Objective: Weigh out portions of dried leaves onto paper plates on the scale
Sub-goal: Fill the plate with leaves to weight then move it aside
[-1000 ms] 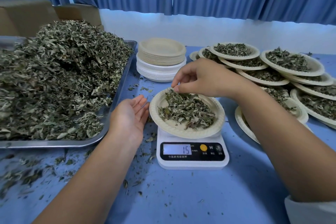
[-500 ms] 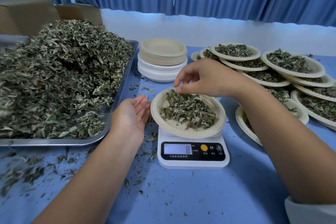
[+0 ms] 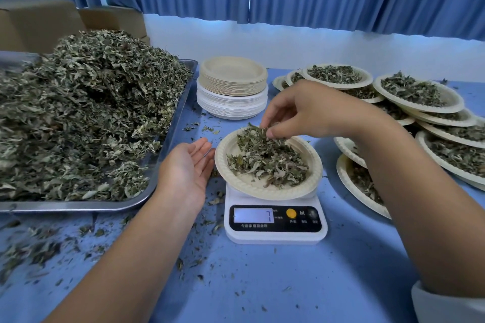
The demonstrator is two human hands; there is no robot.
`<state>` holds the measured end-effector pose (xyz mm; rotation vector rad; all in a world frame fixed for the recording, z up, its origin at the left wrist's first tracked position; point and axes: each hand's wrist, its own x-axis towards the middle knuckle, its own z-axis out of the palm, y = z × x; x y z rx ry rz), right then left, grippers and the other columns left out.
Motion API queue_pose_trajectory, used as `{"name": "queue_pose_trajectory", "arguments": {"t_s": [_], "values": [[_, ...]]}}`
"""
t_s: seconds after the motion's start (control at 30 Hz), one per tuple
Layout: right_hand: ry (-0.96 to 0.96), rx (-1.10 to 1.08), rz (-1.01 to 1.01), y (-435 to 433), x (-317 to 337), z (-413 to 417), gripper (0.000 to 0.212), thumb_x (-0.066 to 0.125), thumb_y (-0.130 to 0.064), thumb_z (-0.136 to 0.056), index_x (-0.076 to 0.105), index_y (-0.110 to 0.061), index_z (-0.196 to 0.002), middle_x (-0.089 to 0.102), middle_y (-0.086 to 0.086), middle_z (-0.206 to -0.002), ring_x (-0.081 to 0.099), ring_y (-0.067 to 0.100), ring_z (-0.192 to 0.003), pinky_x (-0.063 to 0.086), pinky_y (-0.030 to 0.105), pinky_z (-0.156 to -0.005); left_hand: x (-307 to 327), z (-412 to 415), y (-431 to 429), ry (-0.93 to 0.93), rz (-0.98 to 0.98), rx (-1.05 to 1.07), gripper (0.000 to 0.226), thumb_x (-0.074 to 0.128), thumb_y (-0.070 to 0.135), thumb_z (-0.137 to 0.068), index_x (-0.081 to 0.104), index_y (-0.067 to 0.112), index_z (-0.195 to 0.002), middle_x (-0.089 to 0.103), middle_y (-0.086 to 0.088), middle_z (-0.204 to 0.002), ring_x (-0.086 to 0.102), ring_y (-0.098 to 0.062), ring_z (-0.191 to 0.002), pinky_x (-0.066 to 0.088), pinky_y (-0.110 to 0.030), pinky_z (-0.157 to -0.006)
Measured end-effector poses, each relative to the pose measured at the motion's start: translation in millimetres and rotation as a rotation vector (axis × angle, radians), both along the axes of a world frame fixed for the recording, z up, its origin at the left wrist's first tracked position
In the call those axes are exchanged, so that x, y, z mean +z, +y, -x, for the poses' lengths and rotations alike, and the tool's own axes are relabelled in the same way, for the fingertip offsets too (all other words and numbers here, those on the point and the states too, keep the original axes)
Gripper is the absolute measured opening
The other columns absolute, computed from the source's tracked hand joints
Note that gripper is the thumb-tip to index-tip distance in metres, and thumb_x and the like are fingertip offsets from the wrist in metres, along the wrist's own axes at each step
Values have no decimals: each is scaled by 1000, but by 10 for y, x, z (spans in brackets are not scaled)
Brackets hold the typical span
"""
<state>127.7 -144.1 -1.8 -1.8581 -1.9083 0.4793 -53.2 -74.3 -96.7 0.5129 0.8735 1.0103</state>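
A paper plate [image 3: 258, 189] of dried leaves [image 3: 267, 158] sits on the kitchen scale [image 3: 275, 220], whose display appears to read a single digit. Above the plate's far rim, the fingers [image 3: 266, 119] of the right hand [image 3: 309, 110] pinch a small tuft of leaves, probably to fine-tune the portion. The left hand [image 3: 187, 168] lies palm-up with its fingers relaxed, holding nothing, just left of the scale, seemingly ready to catch strays. The metal tray [image 3: 168, 144] with the leaf heap [image 3: 86, 113] lies further left of the scale, within easy reach; empty plates [image 3: 233, 86] are stacked behind it and filled plates [image 3: 420, 97] overlap to its right on the blue table [image 3: 262, 283].
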Motion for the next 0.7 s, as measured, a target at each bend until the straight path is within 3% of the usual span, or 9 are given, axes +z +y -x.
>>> {"name": "queue_pose_trajectory", "arguments": {"t_s": [0.27,0.43,0.7], "values": [[-3,-14,19,-10,-25,38,11,77,-13,-79,75,-20,-88,75,-4,-78,69,11,-74,51,13,-67,8,3,-7,2,-2,-8,26,36,12,-100,60,5,-109,65,-3,-98,63,-12,-86,49,-27,-83],[-31,-11,1,-14,-8,25,12,78,-21,-79,74,-26,-88,73,-1,-85,65,14,-76,53,31,-75,12,1,-11,-2,2,-5,26,37,11,-99,60,5,-108,66,-4,-97,63,-13,-86,49,-27,-84],[-33,-31,-56,-3,-9,13,13,79,-20,-78,74,-24,-89,70,-3,-82,54,-5,-59,46,18,-67,8,8,-14,-4,-1,-3,26,37,11,-99,60,4,-107,66,-4,-98,63,-13,-87,49,-28,-86]]}}
